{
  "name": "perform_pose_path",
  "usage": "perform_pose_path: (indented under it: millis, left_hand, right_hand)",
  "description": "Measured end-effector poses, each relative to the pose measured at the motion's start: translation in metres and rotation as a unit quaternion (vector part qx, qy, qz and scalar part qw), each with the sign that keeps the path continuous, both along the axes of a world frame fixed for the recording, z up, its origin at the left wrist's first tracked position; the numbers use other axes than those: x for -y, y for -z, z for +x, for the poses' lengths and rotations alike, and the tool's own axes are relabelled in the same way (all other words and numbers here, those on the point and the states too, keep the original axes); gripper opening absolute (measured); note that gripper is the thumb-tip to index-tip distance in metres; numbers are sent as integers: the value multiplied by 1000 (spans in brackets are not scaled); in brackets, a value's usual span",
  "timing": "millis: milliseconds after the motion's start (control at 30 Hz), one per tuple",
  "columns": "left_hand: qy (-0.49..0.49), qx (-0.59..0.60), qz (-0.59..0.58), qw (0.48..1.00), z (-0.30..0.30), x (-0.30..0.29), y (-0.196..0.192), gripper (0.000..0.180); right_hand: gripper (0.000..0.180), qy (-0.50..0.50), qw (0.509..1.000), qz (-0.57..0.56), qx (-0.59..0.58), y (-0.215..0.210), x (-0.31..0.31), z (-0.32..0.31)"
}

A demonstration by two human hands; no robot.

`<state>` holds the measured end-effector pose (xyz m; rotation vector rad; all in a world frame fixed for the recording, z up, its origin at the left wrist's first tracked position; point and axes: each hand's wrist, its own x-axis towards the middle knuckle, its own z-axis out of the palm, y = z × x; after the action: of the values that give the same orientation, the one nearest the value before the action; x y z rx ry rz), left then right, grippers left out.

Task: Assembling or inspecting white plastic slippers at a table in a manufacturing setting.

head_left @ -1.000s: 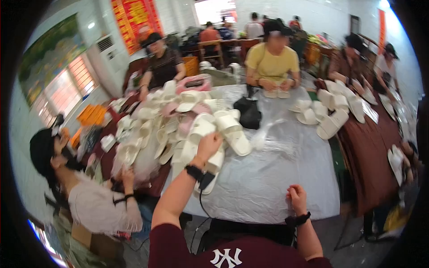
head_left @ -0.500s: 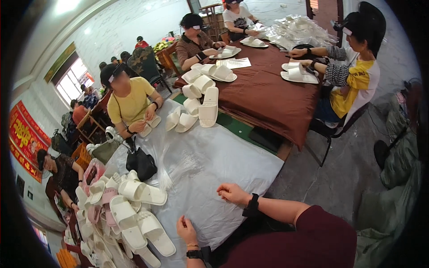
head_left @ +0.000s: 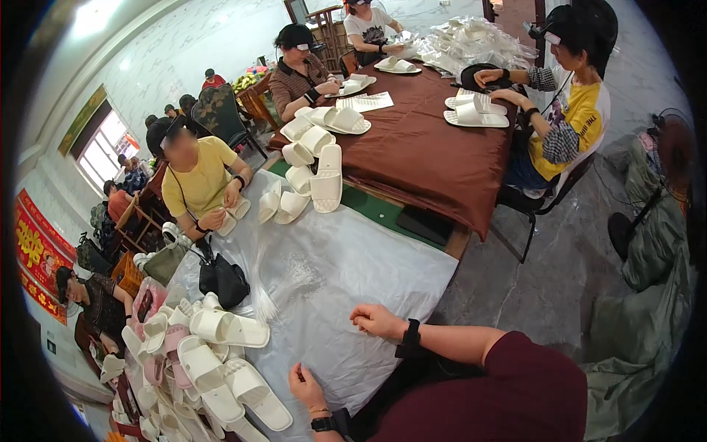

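Observation:
My left hand (head_left: 305, 384) lies on the pale plastic sheet (head_left: 346, 272) that covers the table, fingers slightly apart and empty, with a watch on its wrist. It is just right of a heap of white and pink slippers (head_left: 213, 361). My right hand (head_left: 375, 321) rests on the sheet's near edge with its fingers curled in and nothing visible in them; a black band circles that wrist. Neither hand touches a slipper.
A black bag (head_left: 223, 280) stands on the sheet. More white slippers (head_left: 313, 173) lie at the sheet's far end and on the brown-clothed table (head_left: 427, 155). People sit around both tables handling slippers. A chair (head_left: 545, 202) and grey sacks (head_left: 648, 243) stand on the floor to the right.
The view has swung to the right. My left hand came off the slipper heap and now lies on the sheet. My right hand has stayed at the table's edge.

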<state>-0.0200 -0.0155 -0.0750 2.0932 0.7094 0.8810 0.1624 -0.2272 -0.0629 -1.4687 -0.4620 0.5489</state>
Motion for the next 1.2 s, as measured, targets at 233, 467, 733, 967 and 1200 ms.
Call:
perform_pose_path:
  millis: [233,467,733,967,1200]
  left_hand:
    - [2,-2,-15,1000,1,4,-7,18]
    - [0,-7,-24,1000,-2,-1,-1,18]
    - [0,-9,-16,1000,-2,-2,3,18]
    - [4,0,-10,1000,-2,-2,4,17]
    - [0,-7,-5,1000,-1,-4,4,17]
  right_hand:
    - [18,-2,1000,-8,-14,-4,2,-1]
    - [17,3,1000,-2,-2,-5,0,-2]
    - [18,7,1000,-17,16,-3,1,-2]
    - [18,5,999,-16,28,-6,2,-2]
    - [17,15,999,-17,31,-9,1,-3]
